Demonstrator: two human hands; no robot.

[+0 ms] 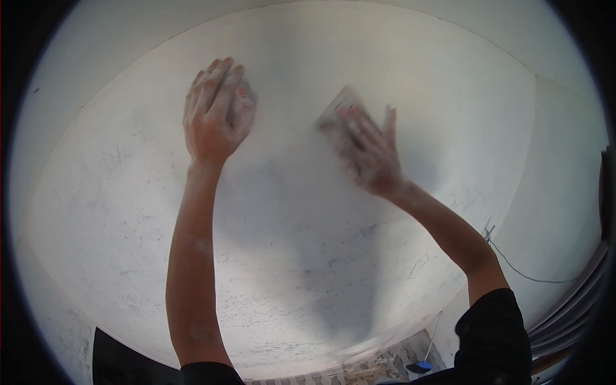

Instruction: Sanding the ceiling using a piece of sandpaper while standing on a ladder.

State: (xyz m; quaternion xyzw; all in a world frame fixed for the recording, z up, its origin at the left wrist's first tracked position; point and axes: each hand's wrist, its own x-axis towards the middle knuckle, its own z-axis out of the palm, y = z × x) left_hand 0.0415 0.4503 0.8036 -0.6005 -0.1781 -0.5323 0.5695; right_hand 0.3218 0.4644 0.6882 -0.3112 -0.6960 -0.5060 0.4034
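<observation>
A white plastered wall [298, 207] with fine cracks and smudges fills most of the view. My left hand [216, 110], dusted with white powder, lies against its upper left part with the fingers together and pointing up; nothing is seen in it. My right hand [368, 149], also powdery and blurred, presses a flat, pale rectangular sheet [342, 103], maybe sandpaper, against the wall. The sheet shows past the fingertips; the palm hides the rest. The right thumb or an outer finger stands apart from the others.
At the right, a thin cable [529, 278] hangs from the wall corner beside a dark draped curtain [572, 308]. Low down lie a patterned floor [404, 353] and a blue broom or dustpan head [420, 367] on a thin handle. A black panel [125, 361] is at the lower left.
</observation>
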